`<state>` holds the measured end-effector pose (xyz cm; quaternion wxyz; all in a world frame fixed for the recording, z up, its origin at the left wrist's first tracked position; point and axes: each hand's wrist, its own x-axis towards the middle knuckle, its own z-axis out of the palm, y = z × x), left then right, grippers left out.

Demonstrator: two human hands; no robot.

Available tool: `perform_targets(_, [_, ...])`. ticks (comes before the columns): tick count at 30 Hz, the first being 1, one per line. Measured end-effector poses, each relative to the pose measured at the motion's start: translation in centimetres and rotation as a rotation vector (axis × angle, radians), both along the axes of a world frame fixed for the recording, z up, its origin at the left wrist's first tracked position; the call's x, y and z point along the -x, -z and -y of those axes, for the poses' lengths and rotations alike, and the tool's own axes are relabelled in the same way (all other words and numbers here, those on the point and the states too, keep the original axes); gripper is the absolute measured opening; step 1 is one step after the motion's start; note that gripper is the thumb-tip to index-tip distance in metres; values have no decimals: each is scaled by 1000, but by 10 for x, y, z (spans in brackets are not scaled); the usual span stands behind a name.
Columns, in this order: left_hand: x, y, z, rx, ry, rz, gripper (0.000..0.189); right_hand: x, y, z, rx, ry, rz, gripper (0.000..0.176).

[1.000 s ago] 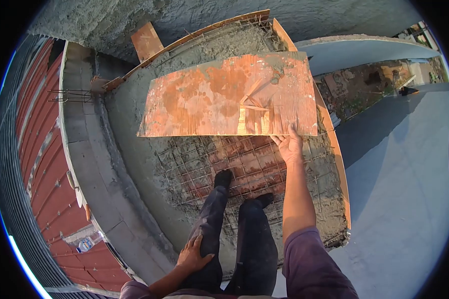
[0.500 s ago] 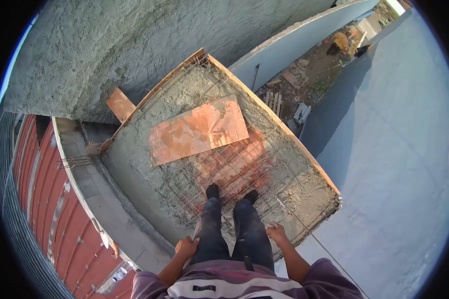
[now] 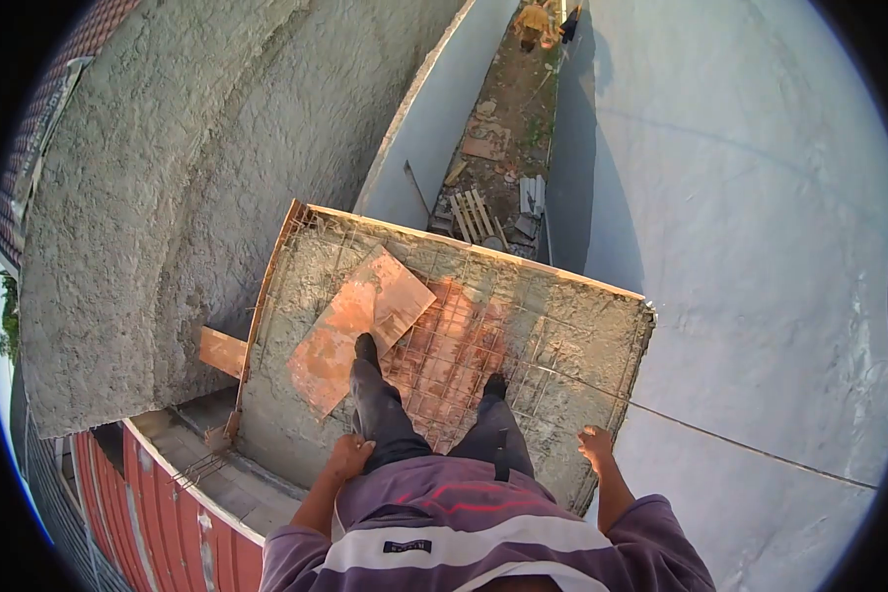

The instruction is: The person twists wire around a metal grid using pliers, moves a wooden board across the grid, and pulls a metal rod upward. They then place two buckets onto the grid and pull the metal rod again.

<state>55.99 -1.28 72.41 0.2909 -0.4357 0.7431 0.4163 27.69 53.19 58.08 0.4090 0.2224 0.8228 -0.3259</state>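
Note:
My left hand (image 3: 348, 458) is closed at the side of my left thigh, its fingers against the dark trousers (image 3: 385, 419) and seemingly pinching the cloth. My right hand (image 3: 595, 446) hangs apart from my right leg, fingers curled, with nothing visible in it. Below me, a rebar mesh (image 3: 454, 365) lies in wet grey concrete (image 3: 582, 345), with reddish boarding showing through its middle. A reddish plywood sheet (image 3: 340, 326) rests on top. My left foot (image 3: 366, 347) is on the sheet's edge, and my right foot (image 3: 494, 386) is on the mesh.
Wooden form boards (image 3: 474, 249) edge the slab. Past them is a drop to a narrow yard with a pallet (image 3: 478, 217) and a person (image 3: 535, 22). Walls rise left and right. A thin line (image 3: 720, 434) runs right from the slab. A red metal roof (image 3: 158, 503) lies lower left.
My view has turned, and the slab now sits lower in it. My left foot has stepped from the mesh onto the plywood. My right hand has moved away from my trouser leg.

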Motion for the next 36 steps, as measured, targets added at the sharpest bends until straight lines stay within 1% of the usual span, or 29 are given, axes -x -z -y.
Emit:
perform_targets(3, [8, 16, 45, 116, 210, -70, 43, -9, -5, 16, 1, 70, -37, 48])
perform_targets(6, [23, 46, 117, 69, 385, -118, 44, -24, -23, 54, -13, 215, -95, 48])
perform_targets(8, [51, 45, 169, -52, 336, -78, 43, -46, -35, 80, -39, 334, -92, 49])
perform_targets(9, [65, 45, 199, -113, 309, -52, 43, -66, -29, 87, -47, 337, -76, 46])
perform_targets(10, [76, 53, 236, -150, 251, -90, 42, -87, -35, 112, -67, 411, -74, 47])
perform_targets(12, [76, 71, 309, -232, 101, -132, 41, -134, -58, 156, -118, 527, -44, 48])
perform_targets(14, [82, 83, 397, -120, 173, -154, 37, -207, -43, 192, -43, 664, 79, 42])
perform_targets(15, [82, 81, 437, 22, 235, -194, 35, -235, -48, 214, -9, 727, 145, 40])
perform_targets(16, [87, 78, 470, 163, 296, -241, 33, -254, -67, 253, -81, 618, 194, 37])
perform_targets(17, [99, 61, 496, 133, 232, -195, 33, -262, -97, 300, -149, 510, 241, 35])
perform_targets(18, [107, 43, 517, 104, 170, -141, 32, -287, -89, 312, 21, 640, 274, 33])
perform_targets(19, [111, 42, 534, 95, 143, -167, 31, -329, -55, 314, 194, 769, 301, 32])
perform_targets(20, [113, 44, 548, 88, 117, -192, 30, -349, -52, 324, 293, 883, 299, 31])
perform_targets(21, [118, 43, 559, 82, 94, -219, 29, -368, -50, 335, 391, 998, 303, 30])
perform_targets(23, [145, 30, 559, 2, 111, -215, 27, -366, -68, 378, 438, 1202, 248, 29])
perform_targets(25, [173, 12, 538, -39, 131, -225, 25, -342, -111, 422, 150, 812, 212, 30])
perform_targets(26, [182, 14, 530, -80, 158, -225, 26, -333, -123, 433, 11, 611, 195, 31])
perform_targets(28, [198, 19, 514, -152, 207, -224, 28, -326, -110, 437, 37, 691, 246, 35])
perform_targets(29, [202, 13, 505, -138, 283, -225, 29, -329, -102, 438, 51, 726, 279, 37])
perform_targets(31, [221, -11, 485, -111, 435, -232, 31, -330, -74, 438, 153, 916, 211, 38])
perform_targets(32, [223, -10, 484, -127, 435, -237, 32, -335, -63, 439, 203, 1019, 176, 39])
perform_targets(33, [221, -5, 484, -147, 443, -241, 33, -331, -63, 447, 163, 979, 170, 38])
perform_targets(35, [222, -5, 480, -177, 466, -234, 34, -300, -88, 475, 65, 913, 165, 37])
perform_targets(36, [225, -1, 480, -181, 501, -216, 34, -297, -85, 479, 86, 934, 151, 38])
